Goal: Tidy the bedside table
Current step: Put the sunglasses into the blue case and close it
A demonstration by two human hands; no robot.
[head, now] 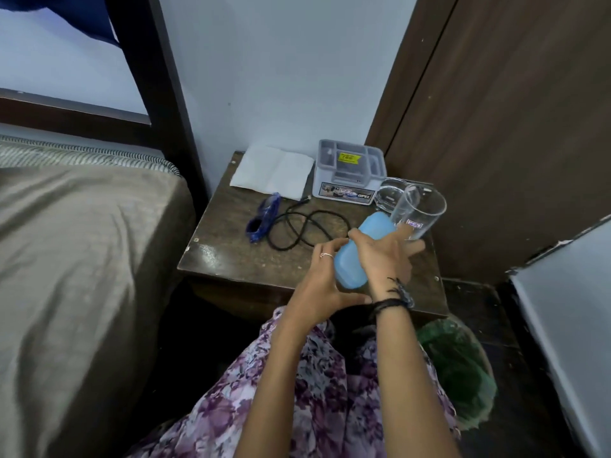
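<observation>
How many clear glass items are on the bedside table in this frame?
2. A tall drinking glass stands at the table's right edge, just beyond the right hand. A low glass dish sits behind it, beside the grey organizer box. Nothing suggests others hidden.

Both bare forearms were extended forward side by side. The left hand was cupped, its ringed fingers curled. The right hand was held palm down with fingers spread, a dark corded band worn at its wrist.
</observation>
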